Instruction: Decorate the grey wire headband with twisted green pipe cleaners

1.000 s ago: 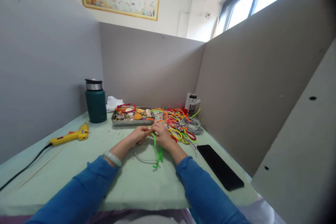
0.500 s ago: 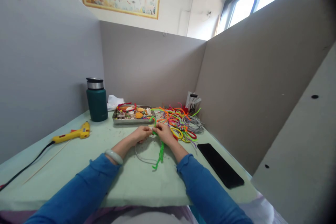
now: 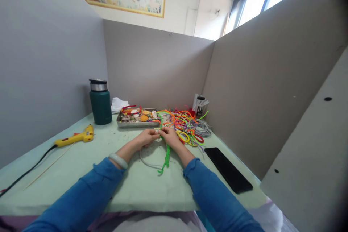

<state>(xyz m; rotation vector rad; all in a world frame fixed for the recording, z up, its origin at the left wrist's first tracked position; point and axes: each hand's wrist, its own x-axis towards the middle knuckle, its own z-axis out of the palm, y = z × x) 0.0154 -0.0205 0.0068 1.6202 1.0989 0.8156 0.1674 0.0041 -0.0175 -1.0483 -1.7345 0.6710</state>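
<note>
At the centre of the frame, a fuzzy green strand (image 3: 166, 157) is running through the fingers of the right hand (image 3: 169, 136), whose thumb and fingertips are clamping together on it. The left hand (image 3: 146, 137) is meeting it from the left, its thumb and fingers pinching a pale piece (image 3: 157, 129) that is too small and covered to make out. The strand's long axis is running nearly from top to bottom of the frame: its thin upper end is pointing toward the tray, while its thicker, bristly lower part is hanging below the right hand, bending slightly left and splitting into short tips that are pointing toward the bottom edge. A smooth, thin grey cord (image 3: 149, 165) is curving in an open arc below the left hand, reaching the strand's lower part. Behind the hands, a shallow metal tray (image 3: 138, 125) with a shiny rim is holding flat, rounded shell-like pieces, and just right of it a tangle of soft, many-coloured strands (image 3: 185, 119) is spreading out. At centre left, a matte teal bottle (image 3: 100, 107) is standing upright; below it, a yellow plastic glue gun (image 3: 73, 140) is lying beside a slim wooden stick (image 3: 49, 166). At lower right, a flat black slab (image 3: 228, 169) is lying slantwise on the pale green, faintly creased tablecloth (image 3: 152, 192).
</note>
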